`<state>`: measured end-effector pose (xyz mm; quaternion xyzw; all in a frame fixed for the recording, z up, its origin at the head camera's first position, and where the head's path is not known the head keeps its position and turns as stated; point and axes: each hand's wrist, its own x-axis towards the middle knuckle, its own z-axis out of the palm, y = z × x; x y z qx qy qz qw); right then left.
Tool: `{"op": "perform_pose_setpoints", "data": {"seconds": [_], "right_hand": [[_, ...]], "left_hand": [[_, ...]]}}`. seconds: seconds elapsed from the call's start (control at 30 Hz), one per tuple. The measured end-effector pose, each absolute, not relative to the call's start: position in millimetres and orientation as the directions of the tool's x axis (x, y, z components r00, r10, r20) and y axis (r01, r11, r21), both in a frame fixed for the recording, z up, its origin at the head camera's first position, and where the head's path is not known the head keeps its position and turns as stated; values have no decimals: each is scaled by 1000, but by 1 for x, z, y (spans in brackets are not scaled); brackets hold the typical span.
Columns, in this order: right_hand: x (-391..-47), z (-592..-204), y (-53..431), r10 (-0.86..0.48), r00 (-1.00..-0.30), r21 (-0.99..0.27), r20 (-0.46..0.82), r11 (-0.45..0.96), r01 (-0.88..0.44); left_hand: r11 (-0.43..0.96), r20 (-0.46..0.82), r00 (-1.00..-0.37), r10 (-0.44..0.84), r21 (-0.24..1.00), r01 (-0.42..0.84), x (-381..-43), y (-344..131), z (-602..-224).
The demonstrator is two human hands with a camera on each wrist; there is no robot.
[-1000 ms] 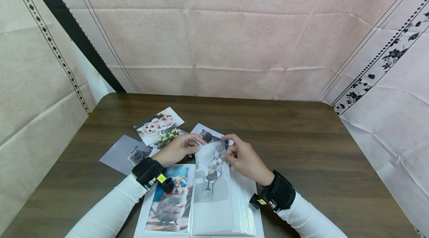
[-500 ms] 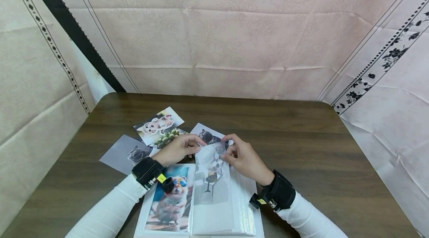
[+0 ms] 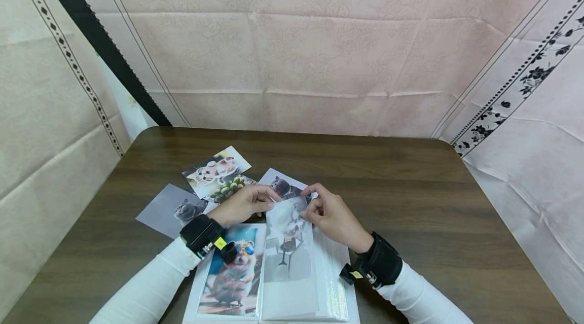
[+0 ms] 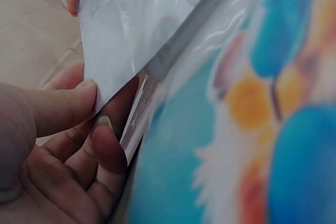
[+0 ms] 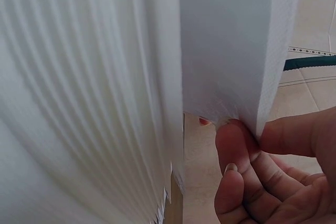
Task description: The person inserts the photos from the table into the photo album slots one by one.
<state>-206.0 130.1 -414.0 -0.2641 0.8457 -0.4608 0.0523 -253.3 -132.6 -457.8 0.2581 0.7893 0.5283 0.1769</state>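
Note:
A photo album lies spread at the table's front, a photo of a furry animal in sunglasses in its left page. Over the right-hand pages, a photo with a wine glass sits partly in a clear sleeve. My left hand pinches the photo's upper left corner between thumb and fingers; the left wrist view shows the pale corner close. At the upper right, my right hand grips the sleeve's edge between thumb and index finger.
Several loose photos lie behind the album: a grey cat on a plain ground, a pale animal, green plants and another cat. They rest on the brown wooden table. Patterned cloth hangs behind it.
The photo with the wine glass has slid slightly down in the sleeve, toward the table's front. Both hands keep their hold and have barely moved; the loose photos stay put.

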Motion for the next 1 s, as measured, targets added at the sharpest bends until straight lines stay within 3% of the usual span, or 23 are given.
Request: {"op": "perform_pose_setpoints", "data": {"seconds": [1.0], "right_hand": [[-208,-415,130,-507,-848,-804,152,435,-405]], "left_hand": [[315,-37,-765,643,923,219,-254,-133,-459]]}}
